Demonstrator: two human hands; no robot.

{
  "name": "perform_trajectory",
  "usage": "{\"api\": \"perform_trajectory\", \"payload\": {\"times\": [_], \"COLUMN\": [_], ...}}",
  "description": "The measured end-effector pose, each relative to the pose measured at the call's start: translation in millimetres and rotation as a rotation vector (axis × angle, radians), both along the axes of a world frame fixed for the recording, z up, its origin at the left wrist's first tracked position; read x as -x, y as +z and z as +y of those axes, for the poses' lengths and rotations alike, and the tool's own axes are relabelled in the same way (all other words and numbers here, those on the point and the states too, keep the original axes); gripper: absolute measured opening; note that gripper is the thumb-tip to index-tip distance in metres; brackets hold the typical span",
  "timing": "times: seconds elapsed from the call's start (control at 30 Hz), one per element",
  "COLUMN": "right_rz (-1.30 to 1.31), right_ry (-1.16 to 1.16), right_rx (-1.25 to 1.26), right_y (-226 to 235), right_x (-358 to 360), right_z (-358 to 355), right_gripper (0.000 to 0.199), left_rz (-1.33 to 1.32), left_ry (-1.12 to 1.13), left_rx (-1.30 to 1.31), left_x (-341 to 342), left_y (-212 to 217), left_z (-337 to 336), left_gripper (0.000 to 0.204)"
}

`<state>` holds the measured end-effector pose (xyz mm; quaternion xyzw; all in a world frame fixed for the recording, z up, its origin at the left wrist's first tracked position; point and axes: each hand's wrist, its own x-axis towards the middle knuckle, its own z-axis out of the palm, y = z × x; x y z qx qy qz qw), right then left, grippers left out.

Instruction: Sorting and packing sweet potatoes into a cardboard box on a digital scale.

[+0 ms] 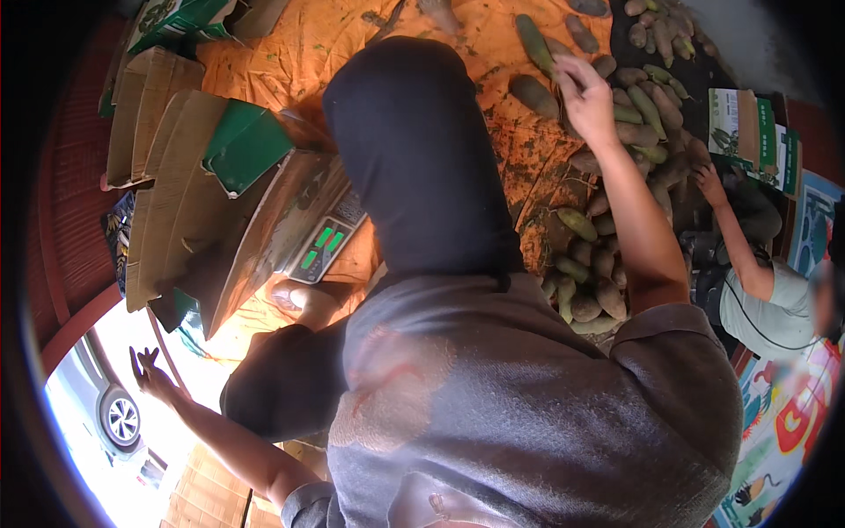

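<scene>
At the upper right, my right hand (585, 97) is closed with its fingertips at the near end of a long green radish (532, 42). Beside it on the orange sheet lies a darker, soil-coated radish (533, 96). A heap of muddy green and brown radishes (647, 110) spreads to the right of this hand, and more radishes (585, 277) are piled below my forearm. Far off at the lower left, my left hand (154, 378) hangs in the air with its fingers spread and holds nothing.
Opened cardboard cartons (176, 202) stand at the left, beside a scale (321, 246) with a lit green display. An orange sheet (290, 70) covers the floor. A co-worker (766, 290) reaches a hand to the heap at the right, near a green-and-white carton (755, 132).
</scene>
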<state>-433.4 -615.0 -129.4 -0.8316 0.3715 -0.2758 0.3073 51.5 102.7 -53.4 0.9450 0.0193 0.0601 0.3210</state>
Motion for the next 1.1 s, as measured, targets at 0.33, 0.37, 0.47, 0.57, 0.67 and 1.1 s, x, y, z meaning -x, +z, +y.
{"api": "perform_trajectory", "payload": {"times": [0.33, 0.37, 0.47, 0.57, 0.67, 1.1], "right_rz": [1.244, 1.33, 1.502, 1.614, 1.634, 1.731], "right_ry": [0.019, -0.07, -0.127, -0.101, -0.212, -0.173], "right_rx": [-0.523, -0.418, -0.657, -0.556, -0.766, -0.547], "right_y": [-256, -265, -261, -263, -248, -259], "right_x": [262, 321, 305, 316, 285, 291], "right_z": [33, 31, 70, 80, 88, 92], "right_gripper": [0.055, 0.064, 0.085, 0.097, 0.086, 0.094], "left_rz": [0.069, 0.119, 0.508, 0.522, 0.527, 0.468], "left_ry": [-0.282, -0.234, 0.291, 0.379, 0.364, 0.317], "left_rx": [-0.378, -0.333, -0.04, 0.198, 0.149, 0.103], "left_x": [1, 12, 59, 63, 66, 56], "left_y": [-11, -69, -61, -42, -29, -44], "left_z": [131, 115, 106, 110, 112, 119], "left_gripper": [0.036, 0.037, 0.041, 0.041, 0.039, 0.035]}}
